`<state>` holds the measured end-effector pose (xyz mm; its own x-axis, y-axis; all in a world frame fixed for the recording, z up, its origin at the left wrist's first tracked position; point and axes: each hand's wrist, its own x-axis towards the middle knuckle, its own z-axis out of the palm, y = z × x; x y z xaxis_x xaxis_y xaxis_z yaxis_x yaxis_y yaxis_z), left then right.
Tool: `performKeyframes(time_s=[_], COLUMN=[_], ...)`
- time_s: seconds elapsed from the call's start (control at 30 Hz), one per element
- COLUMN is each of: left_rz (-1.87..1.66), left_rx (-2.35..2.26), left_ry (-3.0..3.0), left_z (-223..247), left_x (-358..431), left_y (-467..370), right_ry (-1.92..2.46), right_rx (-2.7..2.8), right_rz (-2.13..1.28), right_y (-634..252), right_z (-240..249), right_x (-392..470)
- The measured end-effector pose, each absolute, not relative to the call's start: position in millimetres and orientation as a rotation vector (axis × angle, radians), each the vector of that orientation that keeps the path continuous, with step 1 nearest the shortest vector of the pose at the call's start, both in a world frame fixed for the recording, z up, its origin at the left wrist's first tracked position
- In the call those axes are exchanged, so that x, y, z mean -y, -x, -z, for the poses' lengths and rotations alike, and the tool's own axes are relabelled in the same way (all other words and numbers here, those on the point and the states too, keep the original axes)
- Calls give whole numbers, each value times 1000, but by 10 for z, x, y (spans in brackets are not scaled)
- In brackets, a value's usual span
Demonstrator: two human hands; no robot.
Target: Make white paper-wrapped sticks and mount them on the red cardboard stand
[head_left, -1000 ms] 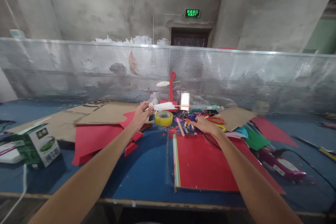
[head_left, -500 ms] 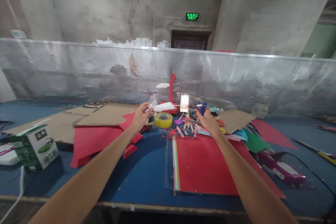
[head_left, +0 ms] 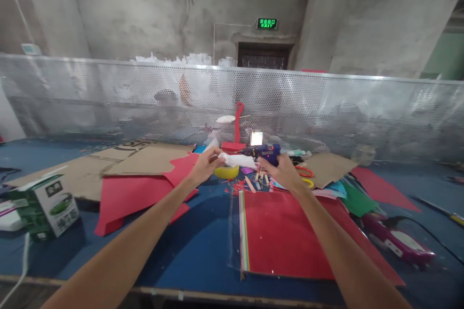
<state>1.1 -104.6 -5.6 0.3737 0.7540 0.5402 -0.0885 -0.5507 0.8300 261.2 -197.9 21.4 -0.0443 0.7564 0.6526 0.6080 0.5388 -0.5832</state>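
Observation:
My left hand (head_left: 207, 165) pinches one end of a white, elongated piece (head_left: 239, 160) that looks like paper or soft material. My right hand (head_left: 281, 169) is wrapped round a dark blue glue gun (head_left: 268, 152), its nozzle pointing left, just above the white piece. Beneath the white piece, a yellow tape roll (head_left: 226, 172) is partly hidden. Behind the hands stands a red strip with a looped top (head_left: 238, 123) on a red base, with a white oval piece (head_left: 225, 119) on a thin stick beside it.
Red sheets (head_left: 286, 236) lie in front. Cardboard (head_left: 145, 159) and red paper (head_left: 134, 198) are at left, near a green-and-white carton (head_left: 47, 205). Orange-handled scissors (head_left: 303, 171), green paper (head_left: 358, 199) and a purple device (head_left: 398, 241) are at right. A perforated metal screen (head_left: 145, 77) stands behind.
The glue gun has been raised and turned sideways, and now shows over the white piece. My left hand and the white piece have shifted slightly right and down.

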Motion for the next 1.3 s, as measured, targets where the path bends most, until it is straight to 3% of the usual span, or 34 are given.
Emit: performKeyframes(time_s=[0.37,0.83,1.3], left_rz=[-1204,-1358,-1434], left_rx=[-533,-582,-674], left_ry=[-1845,-2090,-2641], left_z=[22,35,34], left_x=[1143,1148,1163], left_y=[-62,-52,54], right_ry=[1152,1163,1168], right_rx=[1874,1888,1872], right_rz=[-138,56,-163], right_y=[-2515,-2455,-2560], right_z=[-193,-221,-244], right_x=[2012,2041,2058])
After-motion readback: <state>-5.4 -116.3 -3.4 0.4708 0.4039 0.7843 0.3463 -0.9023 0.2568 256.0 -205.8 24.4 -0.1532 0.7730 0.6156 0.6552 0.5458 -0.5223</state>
